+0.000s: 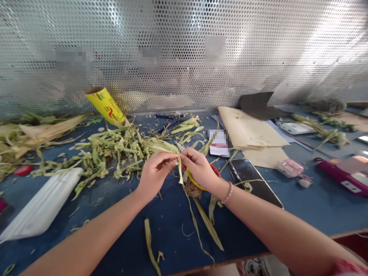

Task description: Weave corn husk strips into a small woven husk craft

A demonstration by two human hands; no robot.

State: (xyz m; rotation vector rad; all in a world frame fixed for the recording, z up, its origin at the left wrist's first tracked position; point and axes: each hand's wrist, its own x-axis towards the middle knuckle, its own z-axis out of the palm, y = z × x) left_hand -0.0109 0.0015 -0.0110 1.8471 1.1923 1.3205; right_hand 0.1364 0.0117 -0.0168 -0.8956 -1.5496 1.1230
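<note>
My left hand (156,172) is closed, its thumb and fingertips pinching a narrow strip of pale green corn husk (180,170). Fingers curled, my right hand (201,168) meets it at the same strip. A pointed, shiny tip (179,146) shows just behind the right fingertips; what it belongs to is hidden. Under the right palm is a curved yellow and red object (215,171), mostly covered by the hand. A coil of brown twine or braid (192,189) lies below it, touching or close to it. Loose husk strips (211,226) trail toward the front edge.
Shredded husk pieces (115,149) are heaped left of centre. A yellow cardboard tube (106,105) leans by the perforated metal screen (184,38). At left lies a white case (46,205). Rightward are a dark tablet or phone (255,182), brown paper (250,128) and a magenta object (342,174).
</note>
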